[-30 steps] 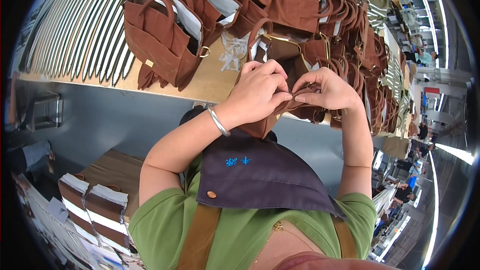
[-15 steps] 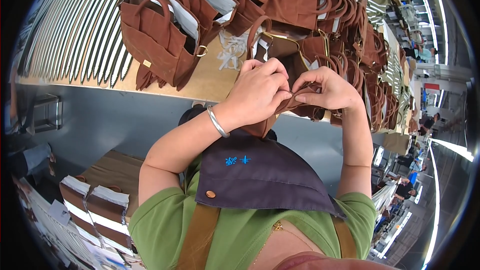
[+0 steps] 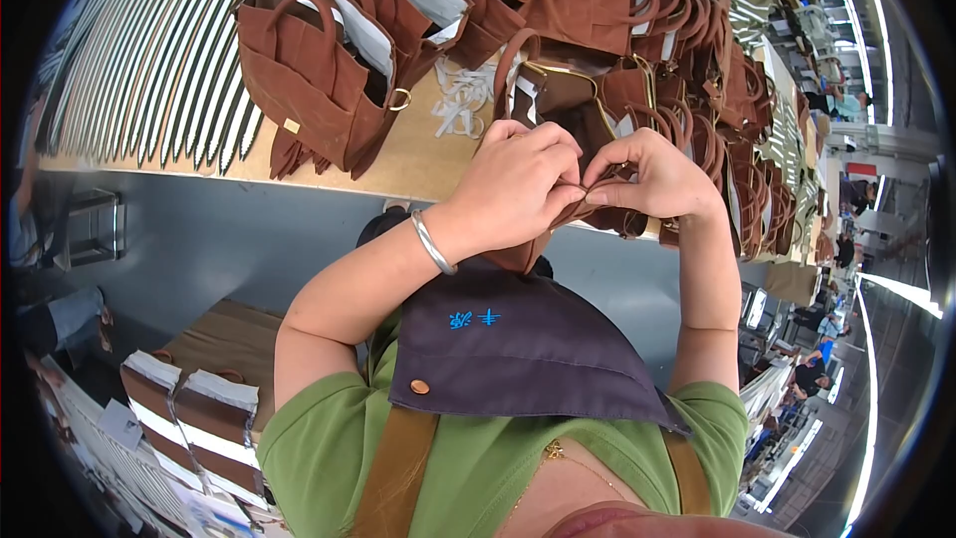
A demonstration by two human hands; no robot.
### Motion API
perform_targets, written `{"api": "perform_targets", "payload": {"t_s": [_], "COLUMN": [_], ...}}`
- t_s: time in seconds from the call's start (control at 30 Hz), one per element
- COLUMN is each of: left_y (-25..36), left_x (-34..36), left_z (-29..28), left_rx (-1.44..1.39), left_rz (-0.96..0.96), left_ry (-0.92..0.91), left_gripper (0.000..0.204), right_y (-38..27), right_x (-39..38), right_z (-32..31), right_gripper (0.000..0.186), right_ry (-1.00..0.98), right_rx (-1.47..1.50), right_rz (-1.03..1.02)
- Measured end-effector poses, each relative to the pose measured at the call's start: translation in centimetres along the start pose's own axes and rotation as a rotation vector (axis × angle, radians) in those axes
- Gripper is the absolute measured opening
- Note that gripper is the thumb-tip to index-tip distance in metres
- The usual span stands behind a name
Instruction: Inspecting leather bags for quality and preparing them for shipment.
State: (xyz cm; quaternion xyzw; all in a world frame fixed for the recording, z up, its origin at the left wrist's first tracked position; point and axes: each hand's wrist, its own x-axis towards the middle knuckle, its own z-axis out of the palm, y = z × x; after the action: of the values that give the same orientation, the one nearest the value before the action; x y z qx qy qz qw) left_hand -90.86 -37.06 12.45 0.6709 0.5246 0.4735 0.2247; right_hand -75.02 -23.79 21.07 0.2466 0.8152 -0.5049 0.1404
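An open brown handbag [image 3: 513, 259] with a gold zip and a darker lining is in front of me at the table's edge. My left hand [image 3: 513, 179], bangle at the wrist, pinches its near rim between thumb and bent fingers. My right hand [image 3: 642, 179] pinches the same brown material a little to the right, its thumb and index tip nearly meeting the left thumb. What lies between my fingertips is too small to make out. Another brown bag [image 3: 299, 70] with a gold ring stands to the left, beside a heap of white strips [image 3: 460, 95].
The worktable [image 3: 418, 144] carries rows of brown bags [image 3: 737, 110] and striped pieces [image 3: 139, 50] at the left. Below left are a metal stool [image 3: 95, 229], stacked brown and white pieces [image 3: 199, 418] and a person's legs [image 3: 65, 319]. Other workers [image 3: 812, 374] are along the right.
Both hands keep pinching the bag rim, with only slight shifts of the fingers. The table and bags sit slightly higher and further left in the picture.
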Motion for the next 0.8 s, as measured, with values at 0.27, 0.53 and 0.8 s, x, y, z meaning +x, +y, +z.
{"api": "perform_targets", "payload": {"t_s": [0.27,0.53,0.8], "left_y": [-0.5,-0.2,-0.3], "left_x": [1.0,0.6,0.4], "left_z": [-1.7,-1.2,-0.5], "left_rx": [-0.145,-0.014,-0.089], "left_rz": [-0.047,-0.015,-0.074], "left_ry": [-0.176,-0.157,-0.105], "left_gripper": [0.016,0.011,0.013], "right_y": [0.2,0.6,1.9], "right_x": [0.2,0.0,-0.1], "right_z": [0.1,0.2,-1.7], "right_gripper": [0.013,0.021,0.013], "right_ry": [0.004,0.03,-0.005], "right_rx": [0.064,0.175,0.197], "right_rz": [-0.001,0.005,-0.024]}}
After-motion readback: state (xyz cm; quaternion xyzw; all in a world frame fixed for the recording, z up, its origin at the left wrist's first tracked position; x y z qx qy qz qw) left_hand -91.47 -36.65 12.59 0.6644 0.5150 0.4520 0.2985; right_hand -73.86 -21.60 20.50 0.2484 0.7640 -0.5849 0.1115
